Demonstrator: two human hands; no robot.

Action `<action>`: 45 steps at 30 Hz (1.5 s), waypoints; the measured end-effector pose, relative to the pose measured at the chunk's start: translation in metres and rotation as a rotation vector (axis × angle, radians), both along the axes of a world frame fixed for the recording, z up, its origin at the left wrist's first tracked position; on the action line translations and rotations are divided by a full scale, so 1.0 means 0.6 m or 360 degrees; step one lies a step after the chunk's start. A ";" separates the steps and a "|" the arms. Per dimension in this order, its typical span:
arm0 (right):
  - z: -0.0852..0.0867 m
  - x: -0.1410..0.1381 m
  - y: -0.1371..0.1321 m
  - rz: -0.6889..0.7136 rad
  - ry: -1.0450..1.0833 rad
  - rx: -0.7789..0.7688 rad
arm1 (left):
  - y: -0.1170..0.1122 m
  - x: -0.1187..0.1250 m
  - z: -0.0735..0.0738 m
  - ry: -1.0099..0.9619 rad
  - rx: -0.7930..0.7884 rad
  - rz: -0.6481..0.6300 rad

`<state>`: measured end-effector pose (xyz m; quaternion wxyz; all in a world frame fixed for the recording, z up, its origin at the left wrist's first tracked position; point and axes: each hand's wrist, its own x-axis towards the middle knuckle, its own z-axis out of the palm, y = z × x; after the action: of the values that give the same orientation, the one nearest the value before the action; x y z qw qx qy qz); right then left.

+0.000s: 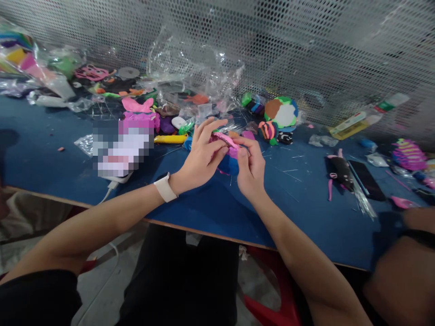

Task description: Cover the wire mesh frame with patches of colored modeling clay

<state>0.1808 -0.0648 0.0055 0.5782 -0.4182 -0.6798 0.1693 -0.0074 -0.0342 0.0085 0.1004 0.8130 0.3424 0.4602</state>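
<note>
Above the blue table, a pink modelling clay strip [228, 138] is pinched between both hands. My left hand [202, 158] grips its left end with thumb and fingers, other fingers stretched beyond it. From the right, my right hand [252, 170] holds the other end between thumb and bent fingers. Directly below the strip is a blue and pink clay piece [231, 165], partly covered by the fingers; whether it is joined to the strip I cannot tell. A yellow-handled tool, like a craft knife [171, 139], lies left of my left hand.
A charging phone [124, 151], its screen blurred, lies left on the blue table [204, 206]. Clay figures and clear plastic bags [197, 63] line the perforated metal wall [272, 40]. Right are a dark phone [367, 180], thin wires [364, 199] and another person's arm [404, 271].
</note>
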 end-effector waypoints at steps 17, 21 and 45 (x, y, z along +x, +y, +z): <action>0.011 0.016 0.009 0.0074 0.0016 -0.0079 | -0.002 -0.011 0.024 0.0079 0.0109 -0.0082; 0.008 0.019 0.014 0.0101 0.0059 -0.0114 | 0.005 -0.021 0.030 0.0000 0.0144 -0.0146; 0.031 0.043 0.021 0.0378 0.0196 -0.0815 | 0.043 -0.050 0.051 0.0131 -0.1496 -0.0902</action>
<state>0.2064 -0.0524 0.0241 0.4701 -0.4570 -0.6228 0.4269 -0.0376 -0.0081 0.0394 0.5592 0.7583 0.2824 0.1804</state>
